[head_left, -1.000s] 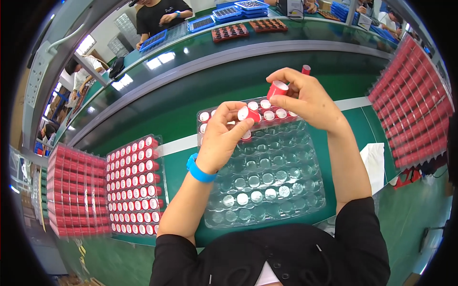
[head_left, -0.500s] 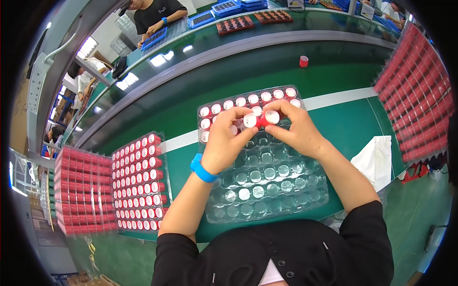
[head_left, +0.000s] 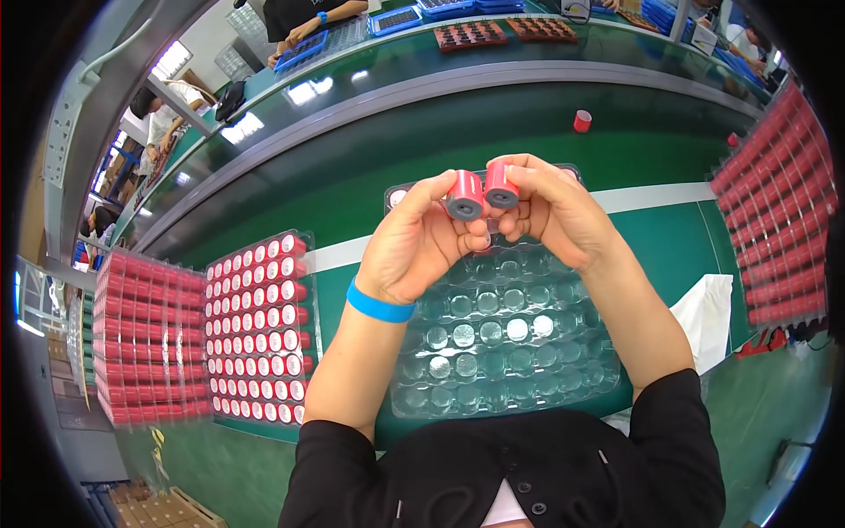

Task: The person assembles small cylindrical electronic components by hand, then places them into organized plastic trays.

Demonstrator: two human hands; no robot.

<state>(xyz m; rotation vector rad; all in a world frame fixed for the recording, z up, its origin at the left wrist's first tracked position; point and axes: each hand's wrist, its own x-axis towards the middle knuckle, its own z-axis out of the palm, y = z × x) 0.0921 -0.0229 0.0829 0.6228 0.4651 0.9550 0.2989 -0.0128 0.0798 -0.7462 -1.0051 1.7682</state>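
Note:
My left hand (head_left: 409, 239) pinches a small red cylinder (head_left: 466, 189) between thumb and fingers. Its dark grey end, with a round recess in the middle, faces me. A second red cylinder (head_left: 502, 182) of the same kind is gripped by my right hand (head_left: 568, 216), its grey end also tilted my way. The two cylinders are held side by side, close together. Beneath my hands lies a clear plastic tray (head_left: 506, 363) with rows of round pockets. Its near rows hold nothing; the far rows, with white-topped red cylinders, are mostly hidden behind my hands.
At the left stand a filled tray (head_left: 257, 330) and a tall stack of filled trays (head_left: 145, 339). Another stack (head_left: 779, 211) rises at the right, beside a white cloth (head_left: 704, 317). One loose red cylinder (head_left: 582, 121) sits beyond the tray. People work across the bench.
Both hands have turned the cylinders, so grey ends now face me where white ends did. The hands have also risen slightly in the picture, and the whole view has shifted a little.

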